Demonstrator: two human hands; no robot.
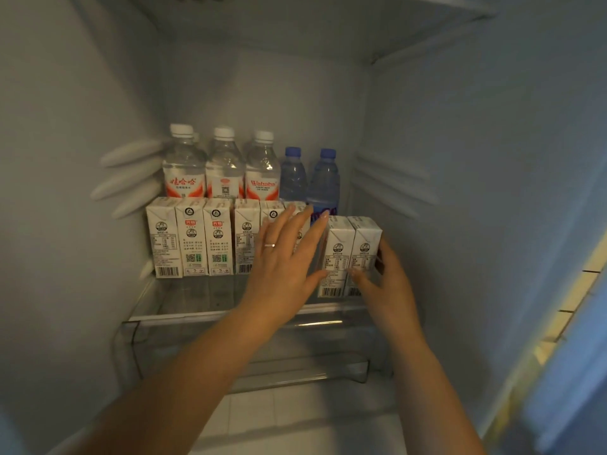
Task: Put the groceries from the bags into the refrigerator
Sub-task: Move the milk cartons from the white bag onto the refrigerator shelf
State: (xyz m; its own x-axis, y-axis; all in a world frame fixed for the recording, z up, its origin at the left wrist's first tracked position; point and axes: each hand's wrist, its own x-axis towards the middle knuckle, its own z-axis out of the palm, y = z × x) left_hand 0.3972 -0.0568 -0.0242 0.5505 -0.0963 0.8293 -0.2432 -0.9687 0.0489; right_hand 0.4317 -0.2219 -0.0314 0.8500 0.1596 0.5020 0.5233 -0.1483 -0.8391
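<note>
Right hand [386, 277] grips two milk cartons [349, 254] together, thumb on their front and fingers curled round the right side. Both cartons stand upright, long axis vertical, at the front right of the glass shelf [184, 300]. Left hand [285, 254] is open, fingers straight, its palm side against the left face of the pair. The row of cartons [197, 238] stands further back and to the left, in front of the water bottles [223, 165]. I judge the pair must slide back and left to join the row, and the right hand is placed better to push.
</note>
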